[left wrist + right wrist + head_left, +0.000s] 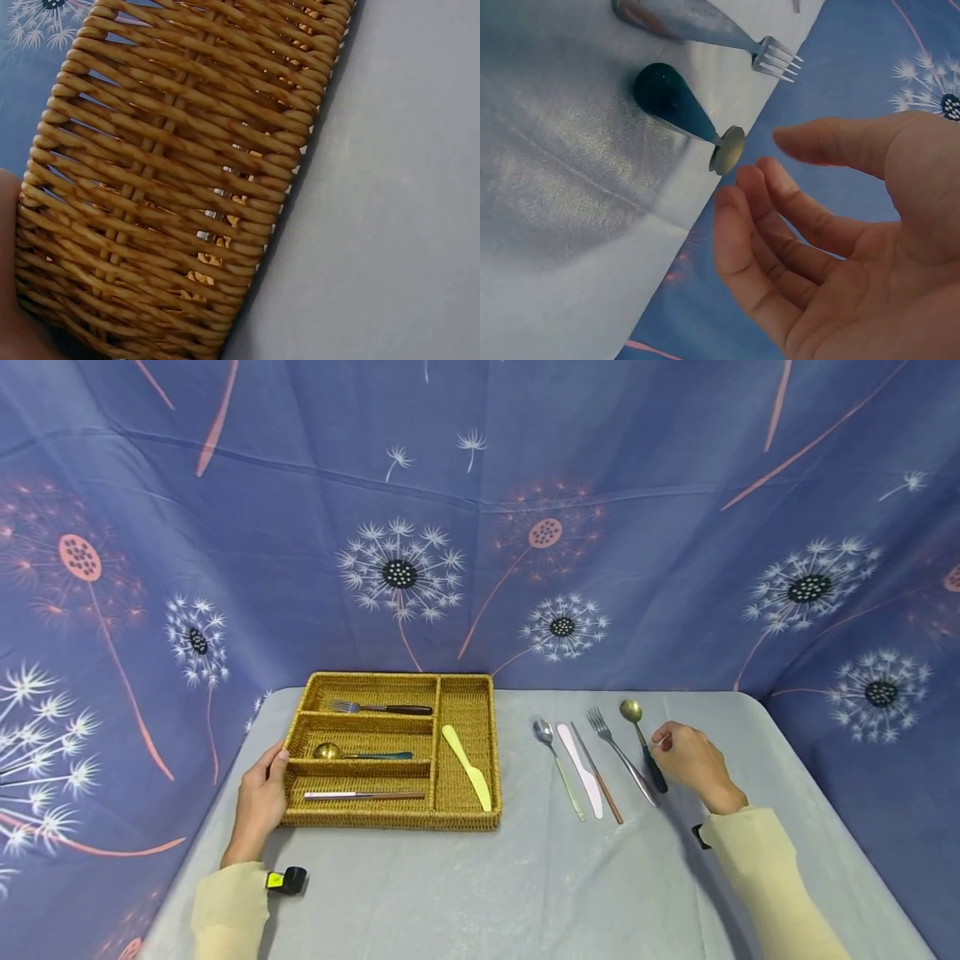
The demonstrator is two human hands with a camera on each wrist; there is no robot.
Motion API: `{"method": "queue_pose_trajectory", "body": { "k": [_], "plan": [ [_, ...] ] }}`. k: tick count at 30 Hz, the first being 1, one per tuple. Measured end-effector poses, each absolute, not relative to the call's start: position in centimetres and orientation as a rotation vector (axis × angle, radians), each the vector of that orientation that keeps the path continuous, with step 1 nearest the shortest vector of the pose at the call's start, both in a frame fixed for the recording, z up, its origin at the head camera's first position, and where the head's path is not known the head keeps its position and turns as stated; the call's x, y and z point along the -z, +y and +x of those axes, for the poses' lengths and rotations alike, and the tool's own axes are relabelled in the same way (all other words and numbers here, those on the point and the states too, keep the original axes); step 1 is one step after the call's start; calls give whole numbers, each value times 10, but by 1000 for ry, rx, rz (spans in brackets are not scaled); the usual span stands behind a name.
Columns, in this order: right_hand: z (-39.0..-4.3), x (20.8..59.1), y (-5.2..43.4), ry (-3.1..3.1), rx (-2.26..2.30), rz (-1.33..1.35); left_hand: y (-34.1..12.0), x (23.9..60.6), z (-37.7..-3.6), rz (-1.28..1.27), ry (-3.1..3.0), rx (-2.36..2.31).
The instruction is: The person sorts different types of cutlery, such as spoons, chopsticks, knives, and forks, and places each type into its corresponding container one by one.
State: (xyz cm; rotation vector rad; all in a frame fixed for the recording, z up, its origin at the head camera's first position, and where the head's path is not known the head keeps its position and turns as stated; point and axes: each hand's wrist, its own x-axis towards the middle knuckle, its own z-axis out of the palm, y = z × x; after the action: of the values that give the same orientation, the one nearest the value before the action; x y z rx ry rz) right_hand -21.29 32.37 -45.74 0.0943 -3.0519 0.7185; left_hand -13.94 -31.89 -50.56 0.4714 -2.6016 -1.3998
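Right hand (693, 762) hovers loosely open over the gold spoon (643, 737) on the worktop (beside the fork (619, 755)); a careless pinch could knock both. Left hand (261, 797) rests flat against the wicker tray (390, 817).

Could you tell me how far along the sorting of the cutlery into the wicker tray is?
About halfway, it seems. The wicker tray already holds a fork, a gold spoon, a knife and a yellow knife. The left hand steadies the tray; the right hand hovers open by the gold spoon with dark handle. A silver spoon, table knife and silver fork remain out.
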Motion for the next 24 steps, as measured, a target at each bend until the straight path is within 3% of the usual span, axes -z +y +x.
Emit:
{"method": "queue_pose_trajectory", "body": {
  "k": [24],
  "plan": [
    [-237,480,327,-3186,-786,25,-320,508,-140,457,-2586,1363]
  ]
}}
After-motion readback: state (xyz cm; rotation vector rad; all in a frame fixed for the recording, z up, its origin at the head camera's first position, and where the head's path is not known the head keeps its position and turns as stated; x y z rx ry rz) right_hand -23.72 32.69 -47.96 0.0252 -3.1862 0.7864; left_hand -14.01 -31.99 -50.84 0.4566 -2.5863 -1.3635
